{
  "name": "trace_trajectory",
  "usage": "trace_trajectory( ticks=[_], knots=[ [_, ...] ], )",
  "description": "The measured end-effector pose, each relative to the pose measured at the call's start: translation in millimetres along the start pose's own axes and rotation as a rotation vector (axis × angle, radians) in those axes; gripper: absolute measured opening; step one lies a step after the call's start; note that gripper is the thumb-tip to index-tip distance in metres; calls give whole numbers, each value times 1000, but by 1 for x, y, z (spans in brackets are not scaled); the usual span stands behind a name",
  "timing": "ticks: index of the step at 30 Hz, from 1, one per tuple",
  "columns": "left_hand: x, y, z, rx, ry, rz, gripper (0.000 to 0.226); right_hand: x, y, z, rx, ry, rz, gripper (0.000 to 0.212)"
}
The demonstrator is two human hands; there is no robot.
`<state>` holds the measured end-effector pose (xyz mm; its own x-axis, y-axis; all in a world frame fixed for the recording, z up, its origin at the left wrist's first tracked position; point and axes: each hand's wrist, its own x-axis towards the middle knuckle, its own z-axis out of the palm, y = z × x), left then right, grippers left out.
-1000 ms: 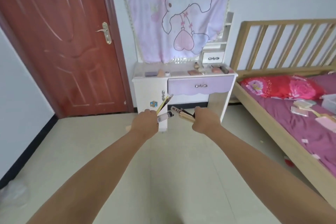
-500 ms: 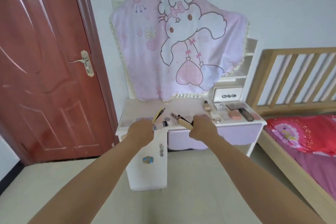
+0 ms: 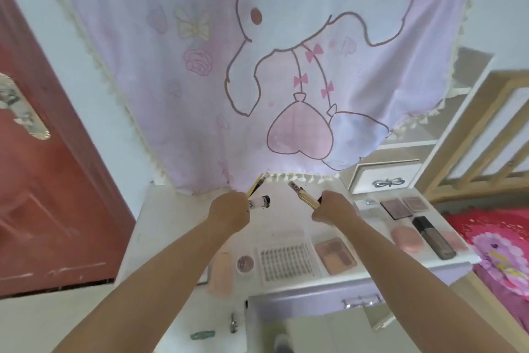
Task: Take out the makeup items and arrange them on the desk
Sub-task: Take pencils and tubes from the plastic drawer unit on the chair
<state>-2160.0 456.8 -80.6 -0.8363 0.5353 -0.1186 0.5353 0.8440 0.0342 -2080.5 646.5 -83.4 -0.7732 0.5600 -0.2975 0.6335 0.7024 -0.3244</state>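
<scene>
Two hands are raised above the tabletop [image 3: 171, 226], both fisted round makeup items. Left hand [image 3: 229, 213] grips a clear tube w/ black cap [image 3: 259, 202] plus a yellow pencil [image 3: 255, 185] that sticks up and away from the fist. Right hand [image 3: 332, 206] grips a bundle of slim gold-coloured sticks [image 3: 303, 195], tips pointing up-left toward the left hand; exact no. of sticks cannot be told.

Items on the tabletop, ref. to hands:
- Below the left hand: a pink flat case [image 3: 220, 274] and a small round pot [image 3: 245, 264], side by side.
- Below and between both hands: a lash tray [image 3: 286, 264], a clear container w/ rows of small dark lash clusters inside.
- Below the right hand: an open palette [image 3: 336, 255], pans in pink/tan shades.
- Right of the right hand: two dark square palettes [image 3: 396, 208], a pink round compact [image 3: 406, 238], a dark tall bottle [image 3: 433, 238] lying flat.

Behind the right hand, to its right: a small drawer unit [image 3: 386, 178], drawer closed, contents not visible. Front drawer [image 3: 315, 302] below the tabletop is closed. A pink cartoon cloth [image 3: 257, 66] hangs behind both hands.
</scene>
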Motion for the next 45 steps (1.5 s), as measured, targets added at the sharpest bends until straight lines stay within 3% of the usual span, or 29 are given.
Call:
trace_trajectory(
  ticks=[10,14,19,20,25,28,34,38,40,45],
  knots=[
    [173,51,72,-431,-363,-293,19,184,15,40,97,-306,188,10],
    [198,75,98,-659,-440,-484,30,209,23,60,193,-318,256,9],
    [216,101,120,-807,-515,-563,9,218,38,79,310,-299,288,20],
    [218,105,124,-831,-530,-568,16,218,41,81,318,-303,285,21],
    [217,123,128,-982,-438,-690,48,218,50,87,339,-271,240,31],
    [215,125,125,-1010,-412,-747,48,216,59,88,319,-246,207,34],
    [201,119,115,-945,-424,-636,39,203,56,84,220,-211,117,37],
    [178,99,103,-694,-454,-426,26,189,42,77,-68,-116,-62,43],
    [158,77,92,-482,-389,-370,39,180,29,75,-141,-108,-146,49],
    [64,7,67,-193,-163,-535,37,124,-43,85,-189,-206,-538,37]
  ],
)
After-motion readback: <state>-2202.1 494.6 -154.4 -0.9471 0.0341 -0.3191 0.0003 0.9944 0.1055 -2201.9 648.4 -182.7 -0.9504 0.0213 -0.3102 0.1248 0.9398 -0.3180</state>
